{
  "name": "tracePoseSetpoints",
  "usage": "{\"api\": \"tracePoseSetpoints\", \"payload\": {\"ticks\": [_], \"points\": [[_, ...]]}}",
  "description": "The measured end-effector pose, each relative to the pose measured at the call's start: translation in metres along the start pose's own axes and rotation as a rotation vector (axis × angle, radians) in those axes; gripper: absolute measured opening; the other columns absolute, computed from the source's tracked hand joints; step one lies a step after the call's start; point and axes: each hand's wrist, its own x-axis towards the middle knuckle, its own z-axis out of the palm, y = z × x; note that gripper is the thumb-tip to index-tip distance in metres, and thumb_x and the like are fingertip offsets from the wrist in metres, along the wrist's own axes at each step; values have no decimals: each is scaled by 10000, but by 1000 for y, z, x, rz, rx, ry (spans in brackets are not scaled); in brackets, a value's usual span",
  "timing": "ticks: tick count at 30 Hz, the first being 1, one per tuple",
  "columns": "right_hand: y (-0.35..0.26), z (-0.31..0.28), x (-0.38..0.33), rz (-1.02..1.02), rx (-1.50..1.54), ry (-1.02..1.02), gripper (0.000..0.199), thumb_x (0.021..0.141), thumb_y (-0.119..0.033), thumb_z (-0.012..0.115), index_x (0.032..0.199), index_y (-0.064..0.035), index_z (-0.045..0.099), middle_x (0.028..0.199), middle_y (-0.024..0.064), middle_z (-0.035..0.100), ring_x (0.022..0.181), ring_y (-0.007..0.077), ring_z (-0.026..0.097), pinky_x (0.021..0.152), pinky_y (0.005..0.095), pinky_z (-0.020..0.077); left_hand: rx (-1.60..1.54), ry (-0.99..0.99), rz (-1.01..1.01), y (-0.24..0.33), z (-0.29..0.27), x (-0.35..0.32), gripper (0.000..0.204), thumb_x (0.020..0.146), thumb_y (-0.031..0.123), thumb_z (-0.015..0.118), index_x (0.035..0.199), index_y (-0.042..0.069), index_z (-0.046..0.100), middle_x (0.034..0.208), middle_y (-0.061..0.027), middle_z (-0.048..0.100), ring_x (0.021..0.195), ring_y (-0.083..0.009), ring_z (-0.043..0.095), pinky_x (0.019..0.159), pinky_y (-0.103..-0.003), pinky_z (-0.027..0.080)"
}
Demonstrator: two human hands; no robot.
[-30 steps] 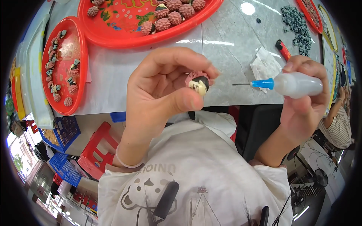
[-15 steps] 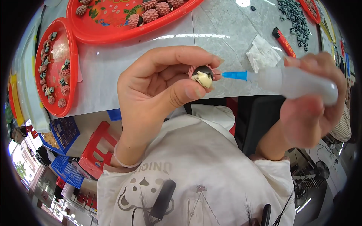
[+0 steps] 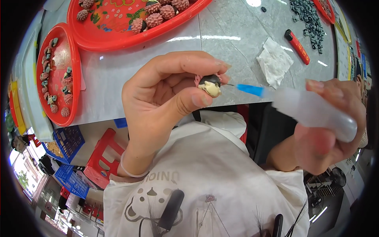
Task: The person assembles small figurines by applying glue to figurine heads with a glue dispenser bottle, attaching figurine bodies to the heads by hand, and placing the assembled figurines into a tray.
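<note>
Left hand (image 3: 166,98) is raised in front of the chest, its thumb and fingers pinched together on a small figurine (image 3: 209,85) with a cream face, a dark cap and a bit of pink showing behind it; the thumb presses from below and the index finger curls over the top. Right hand (image 3: 331,130) is wrapped tight around a translucent squeeze bottle (image 3: 312,112), fingers closed over its body. That bottle lies nearly level, pointing toward the person's left, and its blue nozzle (image 3: 250,90) ends in a thin metal needle whose tip touches, or sits just at, the right side of the figurine's head; which of the 2 cannot be told

Beyond the hands lies the grey marble-patterned counter (image 3: 233,43). On it, at the top, a large red tray (image 3: 118,37) holds several pink spiky pieces (image 3: 158,15), and to the left a smaller red tray (image 3: 75,67) carries many little pink and dark pieces in rows. A crumpled white tissue (image 3: 275,61) lies on the counter just beyond the blue nozzle, and near it a red lighter (image 3: 298,46) lies at a slant. Farther right a heap of small dark grey parts (image 3: 308,17) is spread out

Below the counter's edge, at the left, stand a red plastic stool (image 3: 104,158) and blue crates (image 3: 67,142). A white printed shirt (image 3: 213,185) fills the lower middle
</note>
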Motion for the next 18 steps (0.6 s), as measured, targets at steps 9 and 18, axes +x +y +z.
{"api": "tracePoseSetpoints", "payload": {"ticks": [9,18], "points": [[40,29,5,312,133,-67,310,659,45,648,921,10,487,928,131,572,814,191,566,682,258,438,-200,-18,66,-2,4,0,268,748,28,631,970,-79,526,974,-189,556,849,-225,579,739,-286,485],[73,16,13,400,185,-121,221,698,46,575,915,9,593,866,60,611,732,117,577,673,221,457,-39,44,35,4,6,1,256,740,88,661,925,-36,534,949,-174,550,817,-233,587,668,-284,504]]}}
